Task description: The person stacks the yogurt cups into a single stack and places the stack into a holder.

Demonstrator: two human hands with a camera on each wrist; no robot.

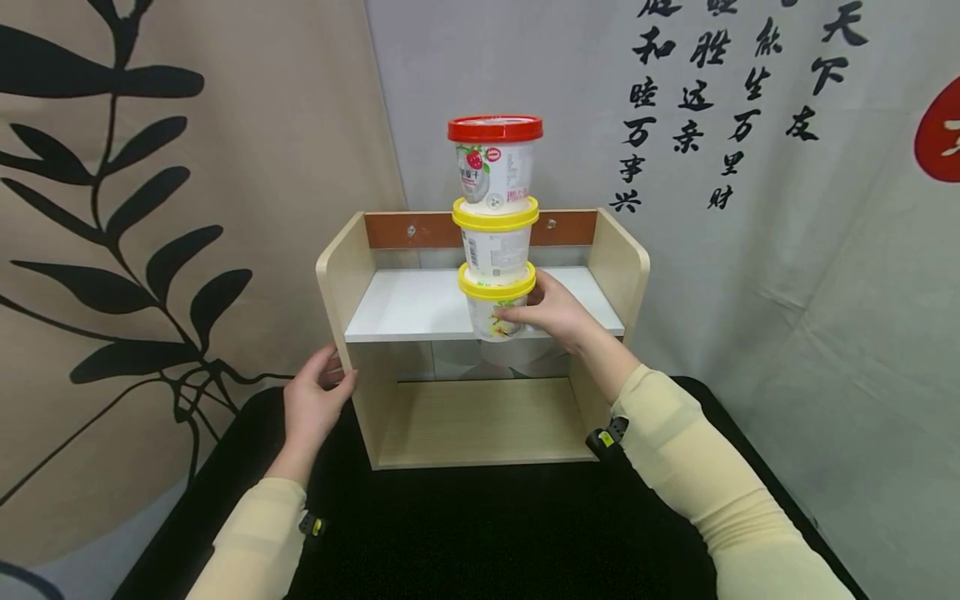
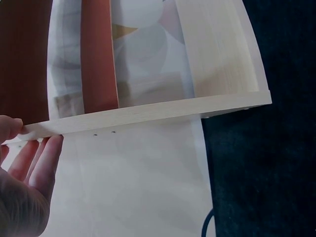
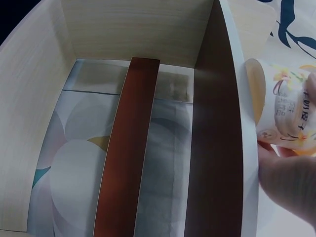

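Observation:
Three paper tubs stand in a stack at the front of a small wooden shelf unit's white upper board point(image 1: 405, 304). On top is a tub with a red lid point(image 1: 495, 158); the middle tub point(image 1: 497, 250) and the bottom tub point(image 1: 491, 312) have yellow lids. My right hand point(image 1: 551, 308) grips the bottom tub from its right side, thumb across the front. In the right wrist view that printed tub point(image 3: 284, 106) shows beside the board's front edge. My left hand point(image 1: 318, 400) pinches the front edge of the unit's left side panel point(image 2: 148, 112), fingers against its outer face.
The shelf unit has a lower wooden board point(image 1: 480, 421) and a brown back rail point(image 1: 412, 231). It stands on a black-covered table point(image 1: 480, 533). Behind hang a beige cloth with dark leaves point(image 1: 300, 167) and a grey cloth with black writing point(image 1: 750, 275).

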